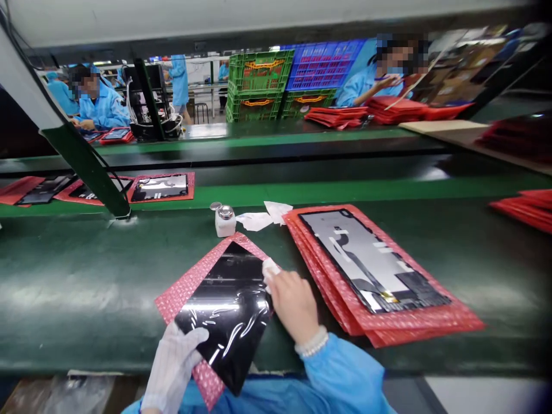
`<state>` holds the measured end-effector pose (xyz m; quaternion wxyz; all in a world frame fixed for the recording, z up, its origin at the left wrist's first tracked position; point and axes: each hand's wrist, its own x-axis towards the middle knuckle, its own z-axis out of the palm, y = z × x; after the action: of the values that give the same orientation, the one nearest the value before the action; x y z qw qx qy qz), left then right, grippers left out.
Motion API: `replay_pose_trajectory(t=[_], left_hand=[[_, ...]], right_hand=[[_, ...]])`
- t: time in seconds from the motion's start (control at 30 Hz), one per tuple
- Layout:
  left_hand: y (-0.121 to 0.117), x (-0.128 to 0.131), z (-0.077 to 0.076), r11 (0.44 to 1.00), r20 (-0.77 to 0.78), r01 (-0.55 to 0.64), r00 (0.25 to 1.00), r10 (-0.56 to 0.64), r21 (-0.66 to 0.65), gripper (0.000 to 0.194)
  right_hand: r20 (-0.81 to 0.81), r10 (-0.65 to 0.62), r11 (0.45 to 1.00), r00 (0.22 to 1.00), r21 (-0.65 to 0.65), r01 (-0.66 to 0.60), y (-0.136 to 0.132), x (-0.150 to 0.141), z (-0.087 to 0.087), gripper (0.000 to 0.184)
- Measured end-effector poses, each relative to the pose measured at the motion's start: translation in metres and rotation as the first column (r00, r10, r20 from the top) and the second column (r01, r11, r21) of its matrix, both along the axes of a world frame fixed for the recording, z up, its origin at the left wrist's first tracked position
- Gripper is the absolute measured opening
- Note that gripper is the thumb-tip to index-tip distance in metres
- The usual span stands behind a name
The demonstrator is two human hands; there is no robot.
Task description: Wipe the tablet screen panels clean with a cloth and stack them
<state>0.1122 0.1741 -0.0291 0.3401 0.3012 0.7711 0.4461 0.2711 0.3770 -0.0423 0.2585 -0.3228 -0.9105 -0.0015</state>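
The gloved left hand grips the display panel to its right; the right hand pinches a wipe. Probably slippery, fragile: hold by edges.

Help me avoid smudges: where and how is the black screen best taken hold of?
Try the screen by its near left edge, from the left, thumb on top, as the left hand does: it looks flat and glossy, so an edge grip should cover little face; the right hand holds a wipe opposite.
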Motion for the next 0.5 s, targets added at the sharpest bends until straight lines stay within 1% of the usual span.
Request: replay_pose_trajectory(t=[0.07, 0.13, 0.17, 0.2, 0.23, 0.27, 0.33, 0.4, 0.43, 0.5], left_hand=[[0.0, 0.004, 0.007, 0.999, 0.022, -0.041, 0.999, 0.041, 0.0, 0.026], [-0.004, 0.007, 0.013, 1.0, -0.002, -0.026, 1.0, 0.026, 0.004, 0.022], [-0.005, 0.007, 0.014, 1.0, -0.011, -0.016, 1.0, 0.016, -0.001, 0.019], [-0.007, 0.007, 0.015, 1.0, -0.007, -0.019, 1.0, 0.019, -0.009, 0.017], [-0.007, 0.007, 0.014, 0.999, 0.011, -0.031, 0.999, 0.031, -0.019, 0.016], [-0.006, 0.007, 0.013, 0.998, 0.038, -0.051, 0.998, 0.052, -0.029, 0.016], [-0.002, 0.007, 0.011, 0.993, 0.114, -0.115, 0.986, 0.119, -0.038, 0.019], [0.003, 0.009, 0.013, 0.987, 0.192, -0.158, 0.968, 0.161, -0.03, 0.014], [0.004, 0.01, 0.017, 0.985, 0.219, -0.174, 0.96, 0.173, -0.016, 0.014], [0.004, 0.013, 0.029, 0.983, 0.203, -0.181, 0.964, 0.171, 0.034, 0.023]], right_hand=[[-0.009, 0.14, 0.99, 0.99, -0.021, -0.14, -0.047, -0.01, -0.004, 0.028], [-0.046, 0.299, 0.951, 0.953, -0.063, -0.301, -0.095, -0.013, -0.007, 0.029], [-0.07, 0.347, 0.932, 0.935, -0.09, -0.352, -0.111, -0.011, -0.008, 0.03], [-0.086, 0.368, 0.919, 0.926, -0.116, -0.376, -0.117, -0.008, -0.009, 0.031], [-0.082, 0.356, 0.922, 0.931, -0.131, -0.364, -0.112, -0.004, -0.009, 0.031], [-0.06, 0.316, 0.938, 0.947, -0.131, -0.321, -0.099, 0.001, -0.008, 0.031], [-0.011, 0.176, 0.98, 0.984, -0.096, -0.176, -0.055, 0.011, -0.003, 0.03], [0.008, 0.035, 0.995, 0.999, -0.091, -0.034, -0.005, 0.019, 0.001, 0.031], [-0.018, -0.009, 0.991, 1.0, -0.13, 0.007, 0.015, 0.023, 0.002, 0.035], [-0.147, -0.065, 0.959, 0.987, -0.282, 0.021, 0.044, 0.028, 0.002, 0.039]])
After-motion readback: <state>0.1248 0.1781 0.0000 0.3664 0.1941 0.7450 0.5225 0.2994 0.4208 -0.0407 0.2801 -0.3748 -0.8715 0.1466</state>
